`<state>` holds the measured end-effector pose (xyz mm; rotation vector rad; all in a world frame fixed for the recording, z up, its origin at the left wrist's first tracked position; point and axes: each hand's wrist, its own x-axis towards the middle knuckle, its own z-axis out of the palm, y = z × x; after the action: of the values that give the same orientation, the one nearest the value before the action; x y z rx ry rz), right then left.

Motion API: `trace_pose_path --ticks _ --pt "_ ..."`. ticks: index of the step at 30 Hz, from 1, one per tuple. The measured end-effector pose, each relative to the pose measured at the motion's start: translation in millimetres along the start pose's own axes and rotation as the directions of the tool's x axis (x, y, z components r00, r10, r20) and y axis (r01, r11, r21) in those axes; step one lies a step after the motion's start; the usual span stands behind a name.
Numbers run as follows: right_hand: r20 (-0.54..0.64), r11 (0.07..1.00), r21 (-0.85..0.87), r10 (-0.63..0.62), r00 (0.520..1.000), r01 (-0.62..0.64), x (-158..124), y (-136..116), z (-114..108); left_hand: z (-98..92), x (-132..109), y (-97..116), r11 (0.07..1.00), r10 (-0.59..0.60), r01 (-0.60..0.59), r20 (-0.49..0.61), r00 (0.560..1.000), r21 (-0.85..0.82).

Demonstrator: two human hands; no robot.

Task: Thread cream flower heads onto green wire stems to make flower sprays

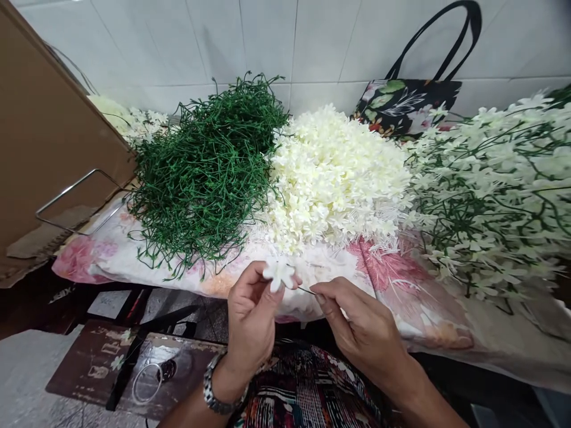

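My left hand (253, 312) pinches a white artificial flower (279, 274) between thumb and fingers, its petals facing me. Closed on a thin dark stem (307, 289) that runs toward the flower, my right hand (357, 324) is just to the right. Whether the stem is joined to the flower is hidden by the petals and fingers. Beyond my hands lies a heap of loose cream-white flower heads (334, 172). A tangled pile of green plastic stems (209, 166) is to its left. Flowers on green stems (495, 196) are massed at the right.
A floral cloth (325, 270) covers the work surface. A cardboard box (57, 119) with a metal wire frame (66, 193) stands at the left. Against the tiled wall is a black floral bag (408, 104). A brown board (187, 362) bearing a clear ring-shaped item (147, 383) lies lower left.
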<state>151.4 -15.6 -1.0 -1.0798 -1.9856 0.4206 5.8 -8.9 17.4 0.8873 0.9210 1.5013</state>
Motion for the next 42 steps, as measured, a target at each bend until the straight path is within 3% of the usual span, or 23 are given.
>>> trace_pose_path --ticks 4,6,9,14,16,19,22,24,28,33,36,39,42 --pt "0.182 0.975 -0.165 -0.117 0.976 0.148 3 1 -13 -12.8 -4 5 0.903 -0.151 0.065 0.171 0.974 0.425" --pt "0.272 0.937 -0.233 -0.193 0.943 0.259 6 -5 -14 -11.2 -4 8 0.858 -0.202 0.054 0.239 0.95 0.511" --pt "0.288 0.909 -0.246 -0.262 0.921 0.336 11 -11 -10 -7.2 -3 5 0.851 -0.257 0.077 0.284 0.924 0.519" --pt "0.144 0.981 -0.088 -0.16 0.977 0.174 19 10 -14 -15.8 1 -11 0.92 -0.288 0.235 0.134 0.948 0.313" --pt "0.081 0.965 -0.252 -0.06 0.995 0.079 24 27 -15 -21.9 4 -14 0.946 -0.229 0.212 0.043 0.972 0.245" --pt "0.183 0.883 -0.465 0.031 0.983 0.059 29 46 -11 -27.3 12 -11 0.955 -0.146 0.141 -0.001 0.989 0.262" --pt "0.245 0.857 -0.505 0.03 0.969 0.101 30 52 -5 -26.7 22 -4 0.918 -0.089 0.074 0.019 0.996 0.39" --pt "0.219 0.882 -0.465 0.032 0.975 0.076 28 52 -5 -23.8 32 0 0.843 -0.026 0.0 0.041 0.999 0.538" --pt "0.143 0.94 -0.34 0.083 0.986 -0.03 26 50 -12 -12.9 58 1 0.608 0.093 -0.131 0.094 0.991 0.783" --pt "0.076 0.964 -0.218 0.171 0.982 -0.151 26 48 -19 2.7 81 -7 0.233 0.037 -0.11 0.104 0.994 0.966" --pt "0.049 0.966 -0.165 0.208 0.977 -0.198 24 48 -21 6.2 85 -12 0.113 0.0 -0.077 0.078 0.997 0.991" --pt "0.033 0.967 -0.137 0.223 0.974 -0.217 21 49 -22 3.5 84 -15 0.166 0.001 -0.045 0.046 0.999 0.985" --pt "0.025 0.966 -0.095 0.242 0.97 -0.239 19 51 -23 -1.7 81 -15 0.352 0.083 -0.084 0.058 0.995 0.932"
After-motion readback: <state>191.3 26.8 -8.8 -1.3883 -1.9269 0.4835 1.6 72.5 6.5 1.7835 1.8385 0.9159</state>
